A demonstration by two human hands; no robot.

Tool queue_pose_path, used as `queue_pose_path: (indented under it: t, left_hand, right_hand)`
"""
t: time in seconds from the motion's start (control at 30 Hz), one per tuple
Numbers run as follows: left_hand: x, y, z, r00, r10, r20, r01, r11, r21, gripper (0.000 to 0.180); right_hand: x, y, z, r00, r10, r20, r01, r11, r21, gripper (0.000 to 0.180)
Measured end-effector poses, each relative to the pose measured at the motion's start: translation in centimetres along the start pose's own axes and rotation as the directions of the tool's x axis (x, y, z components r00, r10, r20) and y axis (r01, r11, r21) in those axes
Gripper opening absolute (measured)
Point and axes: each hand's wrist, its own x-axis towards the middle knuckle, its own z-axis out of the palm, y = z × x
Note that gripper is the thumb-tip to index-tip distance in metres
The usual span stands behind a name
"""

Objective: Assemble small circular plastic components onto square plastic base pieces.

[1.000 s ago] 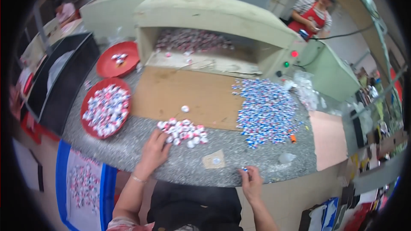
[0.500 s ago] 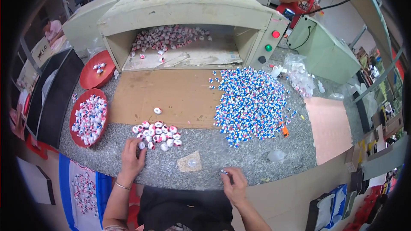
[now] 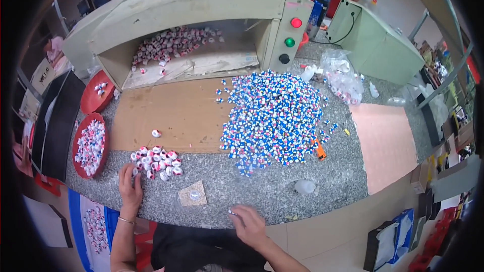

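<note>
My left hand [image 3: 130, 190] is at the left edge of a small group of rounded white pieces with red and dark marks [image 3: 157, 161]. Its thumb and fingers close round one white piece at that edge, partly hidden by the fingertips. My right hand [image 3: 250, 225], over the counter's front edge, pinches a tiny blue-and-white piece [image 3: 231, 212] between thumb and fingertips. Between my hands lies a small tan square [image 3: 187, 199] with a clear round piece on it. A large heap of small blue, white and red pieces [image 3: 275, 116] spreads farther right.
Behind the brown cardboard [image 3: 166, 116] stands a pale green machine [image 3: 191, 5], its opening holding many white-and-red pieces. Red bowls [image 3: 106, 143] are at left. A translucent bottle [image 3: 305, 187], an orange tool [image 3: 319, 150] and a pink sheet [image 3: 385, 146] lie right. People work beyond.
The whole view has shifted, so the counter and its things appear farther left. Both hands keep nearly the same places on the counter and the same grips.
</note>
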Motion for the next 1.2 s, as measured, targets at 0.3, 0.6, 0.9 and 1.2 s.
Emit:
queue_pose_path:
  t: [0.3, 0.6, 0.9, 1.2]
  left_hand:
    - [-0.2, 0.0, -0.5, 0.994, -0.104, -0.017, 0.103, 0.993, -0.065, 0.038]
    - [-0.2, -0.2, -1.1, 0.983, -0.154, -0.096, 0.112, 0.932, -0.345, 0.041]
    - [-3.0, 4.8, -3.8, 0.873, -0.297, 0.387, 0.435, 0.115, -0.893, 0.039]
    - [-2.8, 5.6, -3.6, 0.837, -0.166, 0.521, 0.538, 0.081, -0.839, 0.039]
  right_hand:
    - [-0.6, -0.8, 0.7, 0.998, 0.061, -0.022, -0.063, 0.997, -0.052, 0.016]
    - [1.9, -3.6, 0.0, 0.995, -0.007, 0.099, 0.030, 0.973, -0.229, 0.013]
    - [6.8, -4.2, 0.3, 0.844, 0.059, 0.534, 0.276, 0.805, -0.525, 0.010]
    - [8.7, -7.6, 3.9, 0.845, -0.043, 0.534, 0.230, 0.930, -0.288, 0.010]
